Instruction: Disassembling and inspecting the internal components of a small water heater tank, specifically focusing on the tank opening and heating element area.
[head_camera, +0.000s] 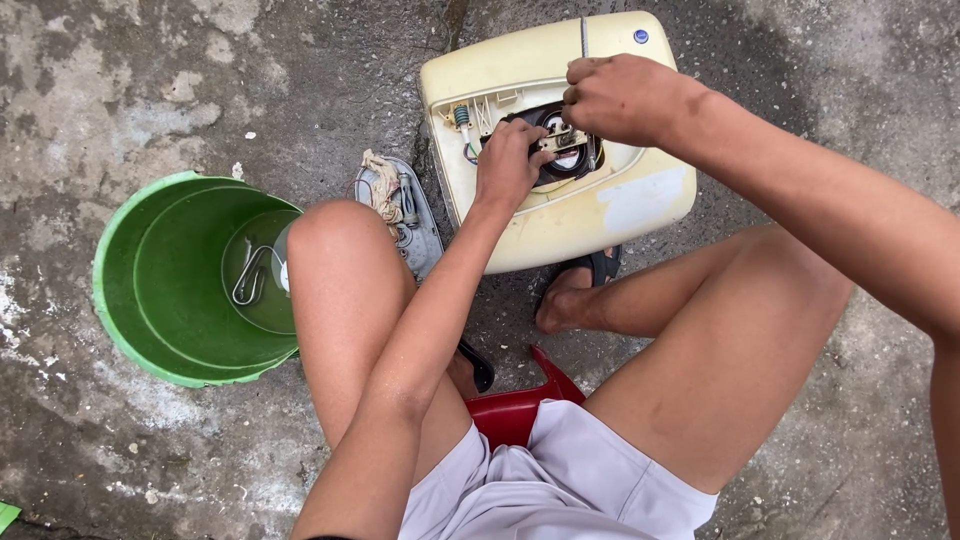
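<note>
A cream plastic appliance housing (610, 205) lies on the concrete in front of me, its open recess showing a dark round part (572, 165) and coloured wires (466, 140). My left hand (508, 165) rests its fingertips on a small metal piece at the dark part. My right hand (622, 98) is closed around a thin metal tool (584, 40) that stands upright over the same spot. I sit on a low red stool (520, 405) with my knees apart.
A green plastic bucket (150, 290) stands at my left knee with a bent wire lying inside. A grey cover piece with a rag (395, 195) lies between the bucket and the housing. My foot in a dark sandal (580, 290) is under the housing's near edge.
</note>
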